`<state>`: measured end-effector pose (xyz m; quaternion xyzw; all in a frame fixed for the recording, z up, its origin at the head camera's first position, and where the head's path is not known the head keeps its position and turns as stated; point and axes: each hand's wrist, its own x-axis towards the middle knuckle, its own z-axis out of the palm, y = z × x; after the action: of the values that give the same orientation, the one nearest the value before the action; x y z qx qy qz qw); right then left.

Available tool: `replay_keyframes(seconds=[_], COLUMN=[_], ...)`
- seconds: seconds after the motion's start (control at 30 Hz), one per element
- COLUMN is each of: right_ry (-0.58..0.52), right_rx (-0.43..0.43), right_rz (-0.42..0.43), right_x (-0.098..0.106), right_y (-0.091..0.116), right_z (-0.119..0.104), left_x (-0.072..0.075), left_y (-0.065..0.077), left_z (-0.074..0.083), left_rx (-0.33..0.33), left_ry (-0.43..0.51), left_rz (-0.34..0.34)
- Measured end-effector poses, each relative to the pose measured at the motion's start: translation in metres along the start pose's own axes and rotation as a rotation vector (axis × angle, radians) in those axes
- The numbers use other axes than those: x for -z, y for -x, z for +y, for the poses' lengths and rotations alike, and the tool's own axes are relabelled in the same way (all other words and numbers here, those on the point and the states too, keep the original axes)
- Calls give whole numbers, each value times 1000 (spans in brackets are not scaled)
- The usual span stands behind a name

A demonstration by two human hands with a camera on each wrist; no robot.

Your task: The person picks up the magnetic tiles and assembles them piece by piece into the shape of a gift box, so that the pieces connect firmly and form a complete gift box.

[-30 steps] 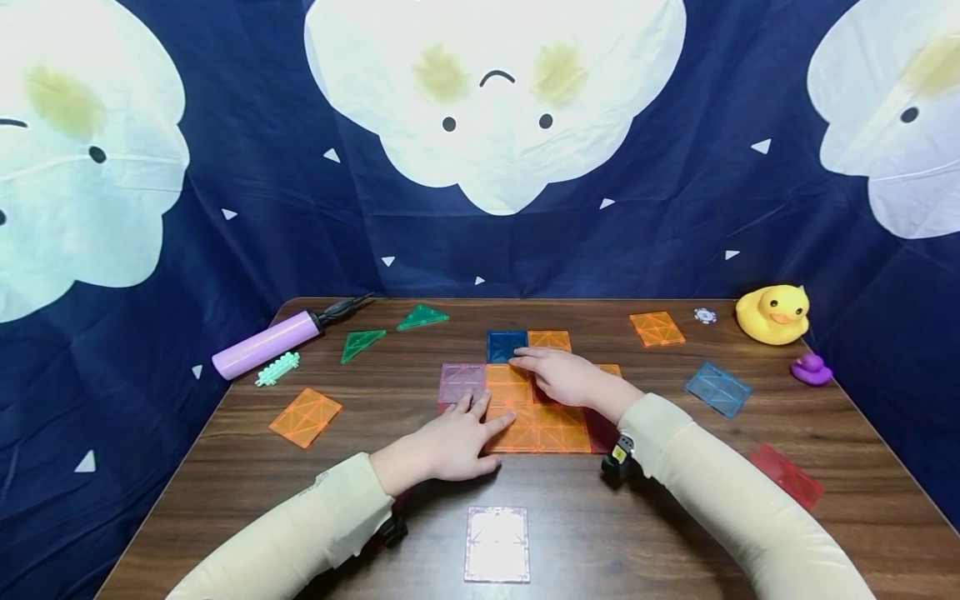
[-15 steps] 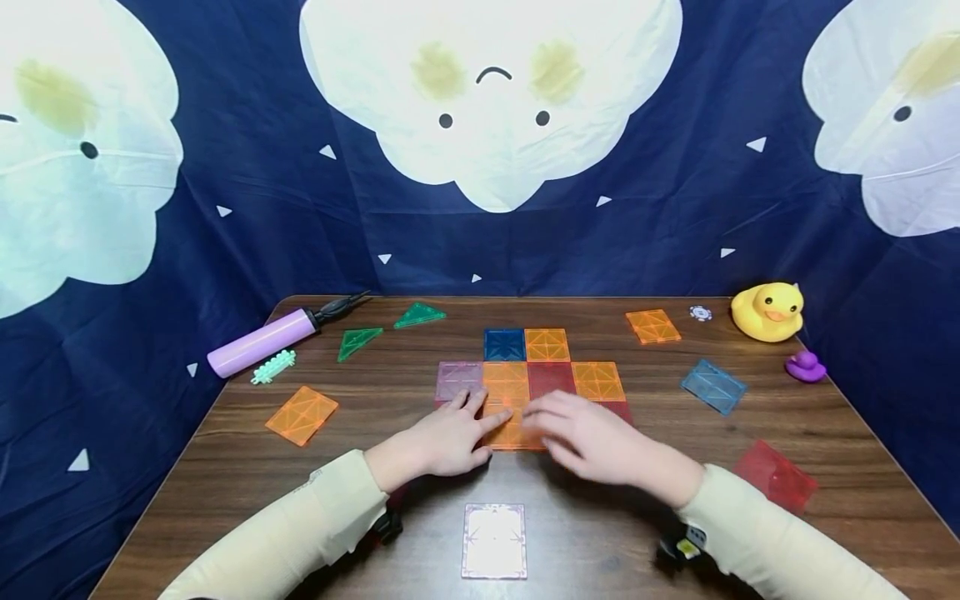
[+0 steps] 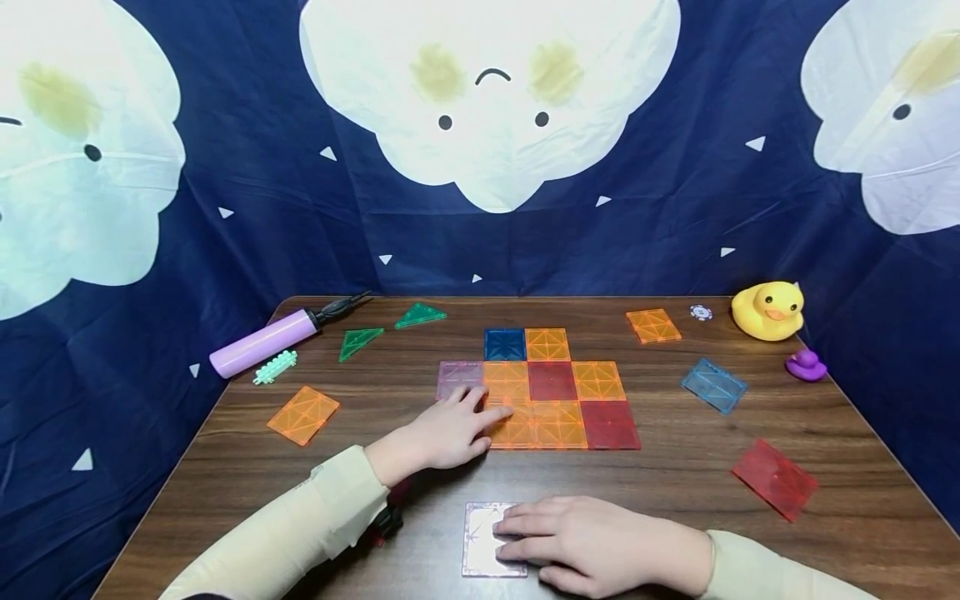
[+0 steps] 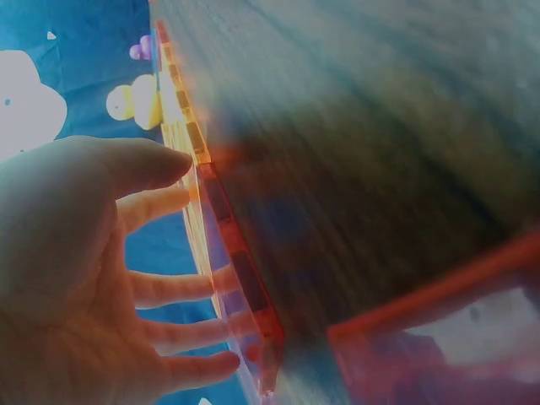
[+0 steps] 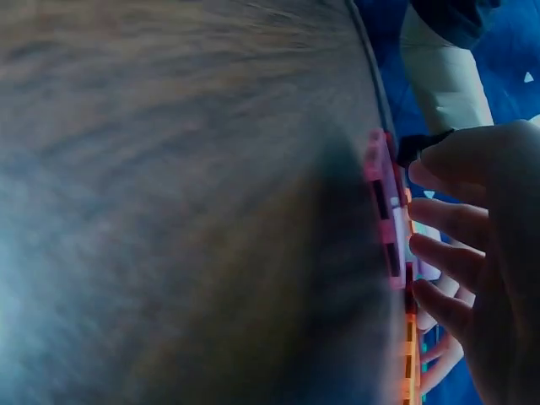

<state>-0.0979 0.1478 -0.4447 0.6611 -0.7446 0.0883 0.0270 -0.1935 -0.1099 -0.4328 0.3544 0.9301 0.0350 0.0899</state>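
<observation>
My left hand point(image 3: 446, 433) rests with spread fingers on the left end of a flat patch of translucent square magnetic tiles. In that patch lie a blue tile point(image 3: 505, 344), a purple tile point(image 3: 459, 377), several orange tiles point(image 3: 558, 425) and a red tile point(image 3: 611, 425). Part of the patch's left end is hidden under the hand. Nearer the front, my right hand point(image 3: 592, 542) is over a separate clear, pale-purple tile point(image 3: 477, 542), its fingertips over the tile's right half. In the right wrist view its fingers look loosely extended; whether they touch the tile I cannot tell.
Loose orange tiles lie left point(image 3: 303, 415) and back right point(image 3: 654, 326). A blue tile point(image 3: 714, 385) and red tile point(image 3: 776, 479) lie right, near a yellow duck point(image 3: 768, 312) and purple duck point(image 3: 806, 365). Green triangles point(image 3: 420, 315) and a purple pump point(image 3: 266, 342) lie back left.
My right hand has left the back of the tile patch and moved toward the front, over the pale tile. My left hand stays on the patch's left end.
</observation>
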Motion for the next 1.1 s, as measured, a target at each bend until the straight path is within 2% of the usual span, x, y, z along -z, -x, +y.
replay_keyframes(seconds=[0.1, 0.23, 0.57, 0.87, 1.1], right_ry=[-12, -54, -198, -212, -202], right_rx=[-8, -24, -137, -268, -321], right_rz=[-22, -37, 16, 56, 61], right_x=[-3, -5, -5, -6, -6], right_y=[1, 3, 4, 3, 0], right_z=[-2, -1, 11, 23, 32], left_x=[0, 0, 0, 1, 3], left_y=[-1, -2, -5, -7, -7], left_z=[-2, -3, -4, -4, -4], left_rx=[7, 22, 31, 42, 62], left_ry=[31, 54, 55, 69, 70], left_rz=[0, -34, -55, -61, -77])
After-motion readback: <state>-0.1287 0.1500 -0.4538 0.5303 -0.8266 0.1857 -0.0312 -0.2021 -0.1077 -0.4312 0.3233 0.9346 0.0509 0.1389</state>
